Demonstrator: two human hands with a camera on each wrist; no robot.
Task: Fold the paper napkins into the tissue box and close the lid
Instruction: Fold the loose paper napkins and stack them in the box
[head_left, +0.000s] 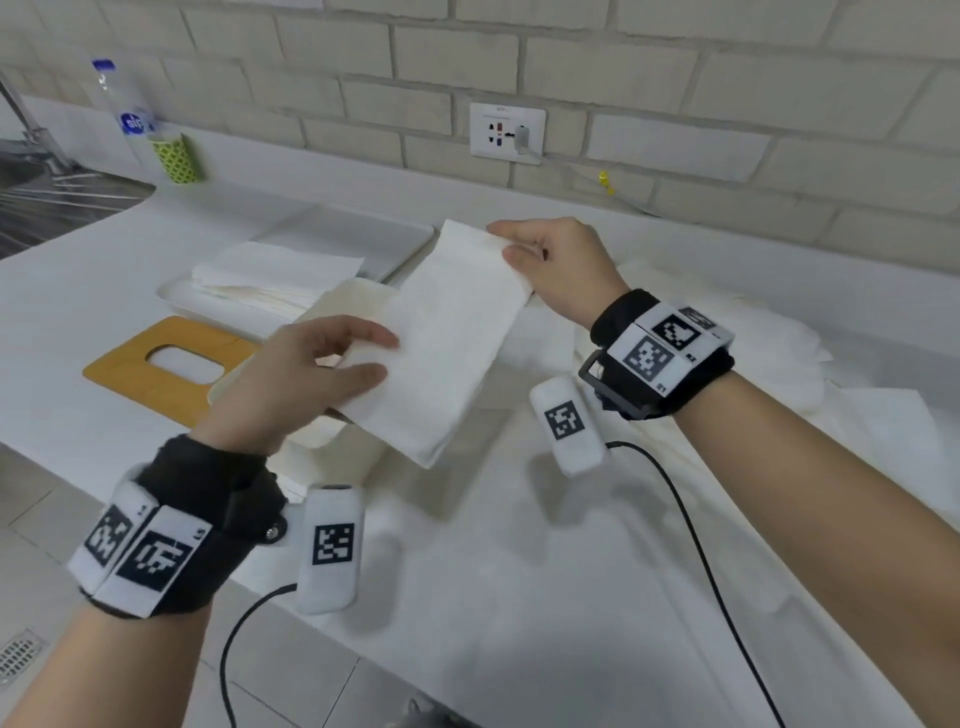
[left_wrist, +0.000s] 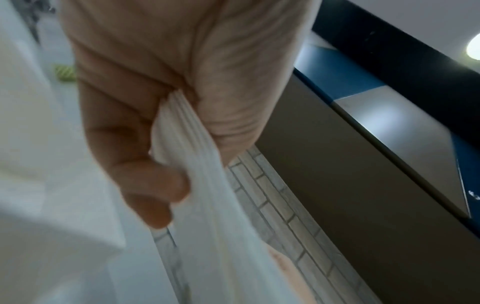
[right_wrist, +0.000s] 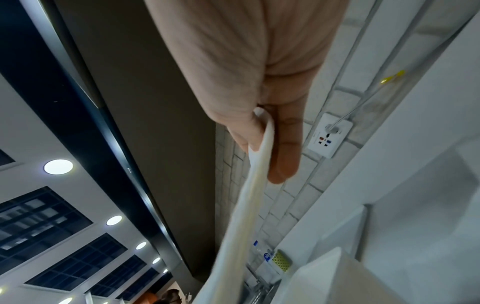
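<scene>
Head view, left to right: the wooden lid (head_left: 156, 364) lies flat on the counter (head_left: 467, 571), off the tissue box (head_left: 337, 312), so closing is not yet done. Behind it a stack of napkins (head_left: 270, 275) sits on a white tray (head_left: 176, 301). Your left hand (head_left: 301, 374) pinches the near end of a folded napkin (head_left: 447, 343) between thumb and fingers, and your right hand (head_left: 561, 265) pinches its far end, so the napkin hangs taut in the air just above the open box. To the right, loose napkins (head_left: 769, 332) lie unfolded, so I judge the task is at an early or middle stage. The box rim sits close under your left hand; the counter before you gives room to lower and fold.
</scene>
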